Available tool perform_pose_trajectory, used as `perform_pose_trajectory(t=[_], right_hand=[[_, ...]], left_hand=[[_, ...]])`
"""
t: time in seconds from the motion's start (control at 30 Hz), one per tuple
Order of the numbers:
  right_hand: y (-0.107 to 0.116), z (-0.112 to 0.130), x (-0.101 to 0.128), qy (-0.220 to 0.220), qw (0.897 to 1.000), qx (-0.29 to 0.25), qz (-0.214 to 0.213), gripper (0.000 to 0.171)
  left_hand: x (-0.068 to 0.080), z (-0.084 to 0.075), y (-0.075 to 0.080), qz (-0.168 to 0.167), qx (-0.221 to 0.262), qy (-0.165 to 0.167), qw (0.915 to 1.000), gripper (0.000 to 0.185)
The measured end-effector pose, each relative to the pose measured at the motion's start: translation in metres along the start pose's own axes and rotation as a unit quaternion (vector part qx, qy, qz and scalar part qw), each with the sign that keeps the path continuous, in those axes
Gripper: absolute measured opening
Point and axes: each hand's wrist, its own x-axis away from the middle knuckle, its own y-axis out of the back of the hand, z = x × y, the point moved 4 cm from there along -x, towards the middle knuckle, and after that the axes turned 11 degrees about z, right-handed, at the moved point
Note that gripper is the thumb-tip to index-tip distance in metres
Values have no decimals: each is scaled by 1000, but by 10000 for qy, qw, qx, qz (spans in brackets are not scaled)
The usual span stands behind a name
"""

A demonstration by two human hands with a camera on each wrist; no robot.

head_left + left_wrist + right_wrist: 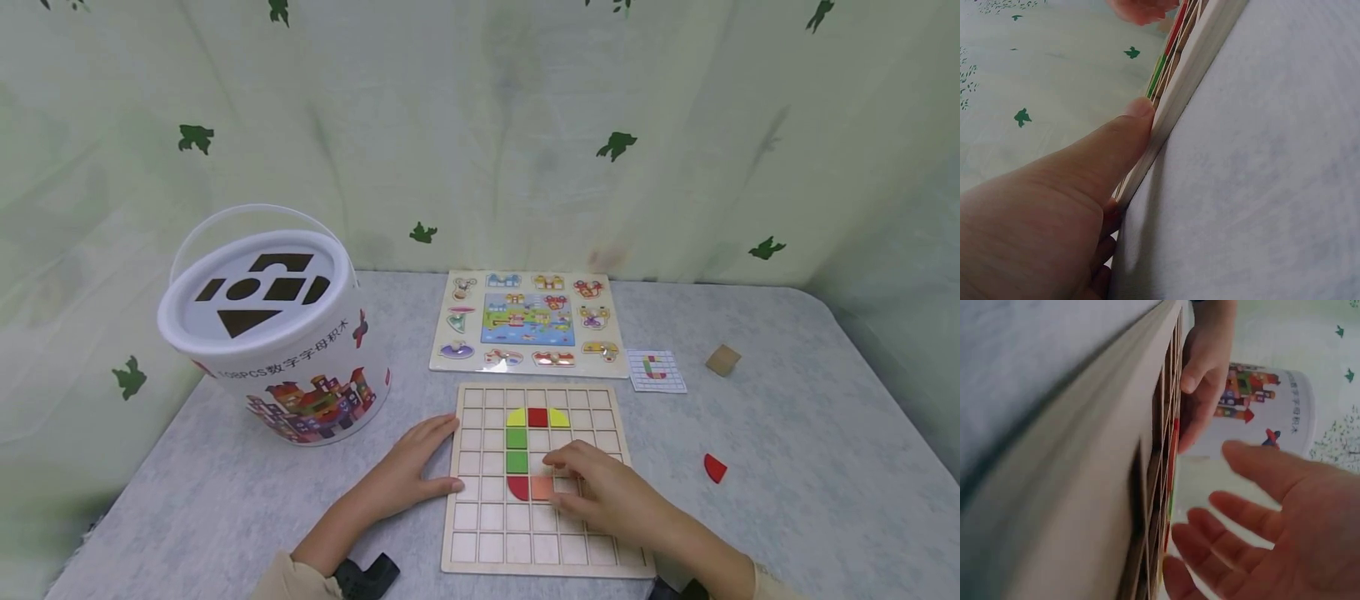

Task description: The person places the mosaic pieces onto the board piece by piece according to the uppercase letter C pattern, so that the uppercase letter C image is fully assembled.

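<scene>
Table [787, 500] carries all items. White bucket [281, 333] stands at rear left. Grid board [495, 533] lies at front centre, holding coloured tiles in a C shape. Left hand [408, 471] rests flat against the board's left edge, fingers straight, grasping nothing. Right hand [600, 492] lies over the board's middle, fingers relaxed, touching the orange tile [542, 487]. Red quarter piece [715, 467] lies well apart, right.

The white bucket [288, 346], left of the grid board [536, 475], reads "108PCS 数字字母积木" along its side; the first digits are partly hidden.
</scene>
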Motion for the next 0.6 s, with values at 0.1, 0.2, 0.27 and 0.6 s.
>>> perform_pose_trajectory(t=[0.1,0.2,0.27,0.6], right_hand=[[10,1,10,-26,9999,-166,-29,41],[22,0,22,-226,9991,-108,-343,42],[30,-3,32,-326,9974,146,-629,44],[58,-46,77,-625,9844,722,-1478,54]], left_hand=[[0,0,0,25,63,1,10000,79],[1,0,0,41,80,-16,10000,78],[1,0,0,32,55,-39,10000,77],[1,-1,1,41,27,12,10000,78]])
